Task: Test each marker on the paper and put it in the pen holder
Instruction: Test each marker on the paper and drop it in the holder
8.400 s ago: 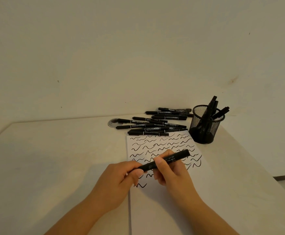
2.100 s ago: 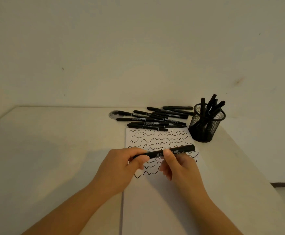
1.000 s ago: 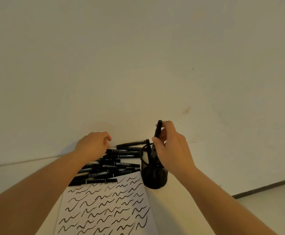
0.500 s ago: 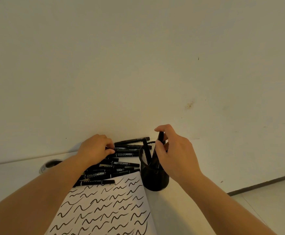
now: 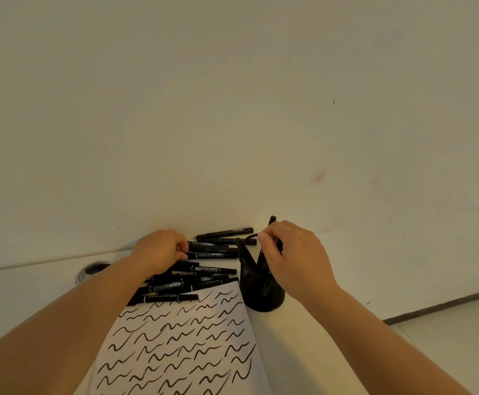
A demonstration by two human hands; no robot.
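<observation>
The black mesh pen holder [image 5: 261, 297] stands on the table to the right of the paper's far corner. My right hand [image 5: 295, 260] hovers over its rim, with the fingers pinching a black marker [image 5: 272, 220] that stands upright in the holder; only its top shows above my fingers. A pile of black markers [image 5: 204, 270] lies along the far edge of the white paper [image 5: 181, 337], which is covered in wavy black test lines. My left hand [image 5: 160, 252] rests on the pile, its fingertips curled round one marker [image 5: 212, 248] near the back.
A round metal grommet [image 5: 90, 270] is set in the table to the left of the pile. The wall rises straight behind the markers. The table's right edge runs just past the holder, with floor [image 5: 460, 323] beyond.
My right hand has sunk lower over the holder and the marker has gone deeper in. My left hand has closed its fingers on a marker in the pile.
</observation>
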